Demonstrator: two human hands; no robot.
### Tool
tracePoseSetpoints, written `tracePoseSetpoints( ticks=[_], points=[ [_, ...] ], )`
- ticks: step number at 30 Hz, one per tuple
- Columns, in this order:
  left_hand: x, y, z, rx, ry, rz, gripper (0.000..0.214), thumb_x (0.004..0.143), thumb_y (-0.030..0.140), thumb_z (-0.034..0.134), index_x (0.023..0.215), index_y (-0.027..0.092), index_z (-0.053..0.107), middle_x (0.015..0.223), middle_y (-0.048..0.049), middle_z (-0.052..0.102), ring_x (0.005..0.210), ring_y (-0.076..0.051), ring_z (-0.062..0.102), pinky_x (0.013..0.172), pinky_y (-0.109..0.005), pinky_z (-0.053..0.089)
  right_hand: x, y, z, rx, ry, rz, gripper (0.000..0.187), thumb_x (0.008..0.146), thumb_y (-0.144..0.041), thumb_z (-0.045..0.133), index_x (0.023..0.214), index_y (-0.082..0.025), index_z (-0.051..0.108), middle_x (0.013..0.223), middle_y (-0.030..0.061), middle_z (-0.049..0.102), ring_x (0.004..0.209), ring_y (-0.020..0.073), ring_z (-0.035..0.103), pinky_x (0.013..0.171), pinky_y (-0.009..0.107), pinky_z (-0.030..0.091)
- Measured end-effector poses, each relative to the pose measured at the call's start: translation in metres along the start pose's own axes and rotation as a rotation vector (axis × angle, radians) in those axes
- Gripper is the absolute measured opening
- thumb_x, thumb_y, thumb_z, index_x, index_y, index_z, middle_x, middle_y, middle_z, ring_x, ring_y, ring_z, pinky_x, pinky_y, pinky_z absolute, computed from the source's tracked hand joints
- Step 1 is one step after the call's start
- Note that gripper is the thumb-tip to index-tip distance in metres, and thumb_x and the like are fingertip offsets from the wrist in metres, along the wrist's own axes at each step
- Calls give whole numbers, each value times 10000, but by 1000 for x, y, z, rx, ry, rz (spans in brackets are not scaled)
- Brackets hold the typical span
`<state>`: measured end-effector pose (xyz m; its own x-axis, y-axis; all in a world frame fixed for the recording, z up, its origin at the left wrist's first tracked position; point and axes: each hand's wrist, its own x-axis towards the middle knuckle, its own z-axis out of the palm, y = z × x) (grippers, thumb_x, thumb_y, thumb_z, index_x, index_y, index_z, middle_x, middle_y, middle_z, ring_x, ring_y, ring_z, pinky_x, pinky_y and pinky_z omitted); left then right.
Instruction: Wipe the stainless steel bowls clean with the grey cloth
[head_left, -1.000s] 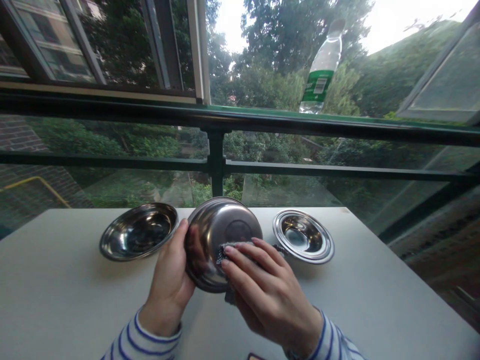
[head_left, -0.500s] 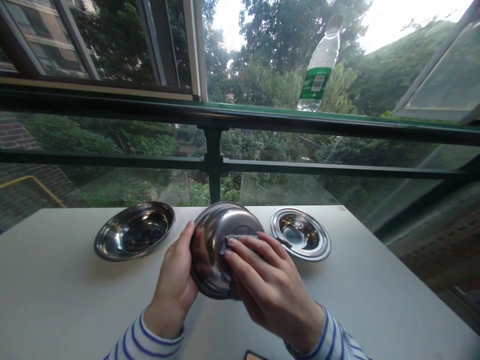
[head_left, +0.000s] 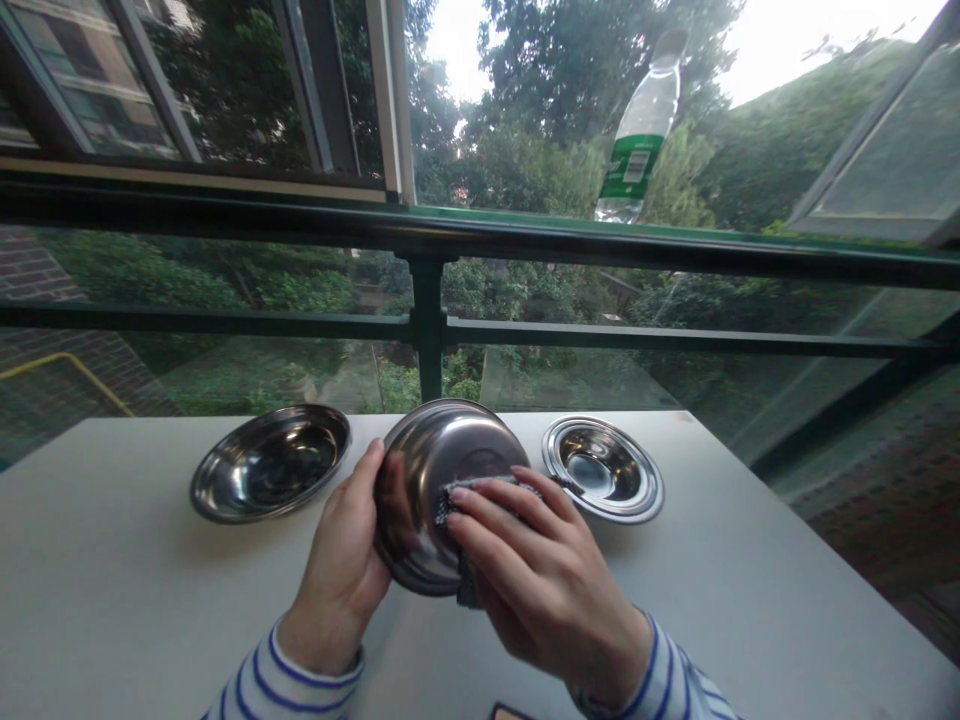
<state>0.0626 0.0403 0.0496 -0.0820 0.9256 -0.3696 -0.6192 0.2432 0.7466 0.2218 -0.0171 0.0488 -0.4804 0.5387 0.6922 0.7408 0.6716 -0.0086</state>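
Observation:
My left hand (head_left: 341,560) grips the left rim of a steel bowl (head_left: 442,465) that is tilted with its underside toward me, just above the white table (head_left: 112,600). My right hand (head_left: 536,580) presses a small dark cloth (head_left: 456,497) against the bowl's underside, fingers bent over it. A wide steel bowl (head_left: 270,475) rests on the table to the left. A smaller rimmed steel bowl (head_left: 604,480) rests to the right.
A dark railing (head_left: 480,235) with glass panels runs behind the table. A plastic water bottle with a green label (head_left: 637,135) stands on the railing top. The table's right edge slopes away near the glass. A small dark object (head_left: 510,713) peeks in at the bottom.
My right hand with the cloth has shifted slightly over the bowl's underside, up then a little back left. The held bowl has barely tilted. The other bowls have not moved.

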Motion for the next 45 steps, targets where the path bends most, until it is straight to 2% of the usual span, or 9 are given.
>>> tracePoseSetpoints(
  ticks=[4, 9, 14, 19, 27, 33, 37, 42, 45],
  points=[
    [0, -1, -1, 34, 40, -2, 189, 846, 240, 543, 741, 130, 656, 567, 0, 652, 413, -90, 562, 343, -161, 425, -1, 4, 1, -58, 41, 134, 308, 881, -147, 440, 1159, -115, 569, 1200, 93, 618, 1096, 230, 533, 1005, 427, 351],
    [-1, -1, 0, 18, 26, 10, 186, 843, 220, 547, 727, 119, 652, 585, -9, 663, 478, -99, 604, 434, -173, 492, -1, 1, 2, 17, 17, 35, 286, 875, -157, 458, 1129, -116, 580, 1199, 83, 619, 1112, 209, 527, 1021, 397, 343],
    [-1, 1, 1, 30, 43, 46, 159, 833, 224, 557, 778, 119, 664, 588, -7, 665, 467, -104, 602, 418, -176, 489, -2, 6, 3, -55, 48, 153, 306, 872, -135, 445, 1150, -115, 570, 1180, 98, 627, 1097, 223, 533, 1006, 427, 356],
    [-1, -1, 1, 39, 26, 38, 160, 829, 203, 558, 723, 125, 650, 575, -1, 658, 464, -101, 601, 424, -174, 491, -2, 6, 3, -20, 16, 100, 305, 877, -151, 445, 1153, -115, 568, 1207, 98, 612, 1114, 227, 524, 999, 418, 368],
    [0, -1, 0, 73, 23, 22, 178, 828, 206, 557, 696, 132, 650, 567, -8, 669, 446, -116, 600, 402, -193, 482, -1, 7, 3, -10, 6, 109, 311, 882, -158, 440, 1169, -119, 556, 1224, 96, 601, 1130, 230, 515, 996, 411, 368],
    [0, 6, 3, -42, 89, 31, 175, 851, 187, 524, 746, 131, 651, 606, -5, 685, 488, -102, 623, 486, -187, 518, -3, 11, 4, -40, -4, 170, 300, 881, -141, 445, 1156, -115, 561, 1190, 93, 620, 1083, 234, 537, 990, 428, 365],
    [-1, 2, 3, 32, 16, -22, 176, 838, 196, 545, 716, 120, 647, 596, -21, 683, 472, -117, 621, 446, -199, 510, -4, 10, 4, -17, -2, 110, 323, 883, -146, 436, 1187, -111, 542, 1239, 104, 588, 1137, 236, 505, 993, 422, 370],
    [2, 3, -1, -27, 64, -31, 170, 851, 221, 529, 799, 123, 658, 597, -17, 684, 462, -108, 617, 431, -187, 502, -5, 13, 3, -50, -20, 164, 304, 873, -143, 444, 1150, -129, 569, 1170, 103, 631, 1071, 230, 548, 985, 440, 375],
    [5, 5, -2, -28, 42, -57, 159, 847, 223, 538, 815, 124, 657, 602, -17, 687, 442, -99, 604, 400, -171, 475, -5, 15, 2, -42, -9, 152, 311, 881, -139, 430, 1163, -120, 560, 1195, 104, 617, 1094, 236, 535, 982, 435, 376]
  ],
)
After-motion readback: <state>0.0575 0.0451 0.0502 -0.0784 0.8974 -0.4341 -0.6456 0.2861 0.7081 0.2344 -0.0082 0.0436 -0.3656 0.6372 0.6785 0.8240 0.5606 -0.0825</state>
